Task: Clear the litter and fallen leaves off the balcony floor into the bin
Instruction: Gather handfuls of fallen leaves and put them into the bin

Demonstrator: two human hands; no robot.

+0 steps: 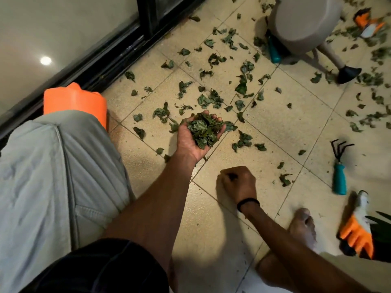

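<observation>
A single head-worn wide-angle camera is looking steeply down and forward, sitting close above the person's forearms and taking in the tiled balcony floor point(275, 127) out to the sliding-door track point(118, 49)

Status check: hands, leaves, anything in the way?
Left hand palm up, cupping a pile of leaves. Right hand fisted low over the floor, contents unclear. Many leaves still strewn on tiles. Hand rake and orange glove lie at right.
</observation>
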